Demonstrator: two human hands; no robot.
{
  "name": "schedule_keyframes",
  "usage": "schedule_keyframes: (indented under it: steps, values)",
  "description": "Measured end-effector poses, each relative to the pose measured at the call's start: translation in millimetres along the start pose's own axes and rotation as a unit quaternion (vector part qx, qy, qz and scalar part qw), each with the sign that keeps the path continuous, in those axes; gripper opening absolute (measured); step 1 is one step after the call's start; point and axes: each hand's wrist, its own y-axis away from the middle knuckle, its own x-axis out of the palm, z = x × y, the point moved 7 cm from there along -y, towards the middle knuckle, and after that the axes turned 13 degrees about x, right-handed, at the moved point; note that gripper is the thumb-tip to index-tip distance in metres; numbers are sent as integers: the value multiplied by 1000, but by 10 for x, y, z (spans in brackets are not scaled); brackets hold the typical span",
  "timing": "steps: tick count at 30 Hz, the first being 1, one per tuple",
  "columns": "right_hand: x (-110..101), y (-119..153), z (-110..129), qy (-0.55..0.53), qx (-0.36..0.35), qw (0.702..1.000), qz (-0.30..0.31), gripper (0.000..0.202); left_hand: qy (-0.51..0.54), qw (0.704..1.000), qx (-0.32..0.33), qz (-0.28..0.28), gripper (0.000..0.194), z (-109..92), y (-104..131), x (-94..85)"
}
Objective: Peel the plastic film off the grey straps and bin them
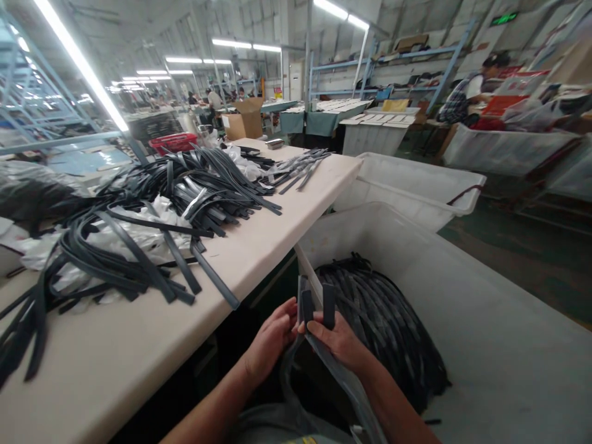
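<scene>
Dark flat strips (328,305) stand up between the fingers of my right hand (340,340), whose thumb presses on them. My left hand (274,336) is just beside, its fingertips at the strips' left side; what they grip, if anything, is hard to make out. Long grey lengths (342,376) hang from the hands toward my lap. A thin pale upright edge (309,271) stands right behind the strip ends. To the right, a big pile of dark strips (379,320) lies inside a white bin (467,296).
The beige table (259,246) on the left bears heaped black strips (208,185) and crumpled white plastic (124,240). One strip (215,277) juts over its front edge. Another white bin (416,179) stands behind. A person (462,92) sits at the far right.
</scene>
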Motion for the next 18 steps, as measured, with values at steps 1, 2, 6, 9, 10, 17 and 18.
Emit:
schedule_keyframes:
  steps: [1, 2, 6, 9, 10, 17, 18]
  values:
    - [61, 4, 15, 25, -5, 1000, 2, 38, -6, 999, 23, -21, 53, -73, -50, -21]
    - [126, 7, 37, 47, -13, 999, 6, 38, -25, 998, 47, -39, 51, -148, -97, -41]
    - [396, 7, 96, 97, -55, 993, 39, 35, -98, 987, 80, -98, 43, -381, -217, -126]
    - [507, -16, 38, 116, -87, 989, 41, 33, -75, 981, 124, -127, 41, -569, -234, -183]
    - [515, -30, 5, 117, -93, 988, 31, 33, -69, 980, 133, -129, 40, -606, -228, -197]
    - [503, -42, 78, 142, -159, 976, -48, 31, -103, 989, 73, -75, 35, -386, -151, -242]
    - [491, -43, 106, 145, -162, 975, -52, 31, -105, 989, 71, -72, 34, -365, -141, -256]
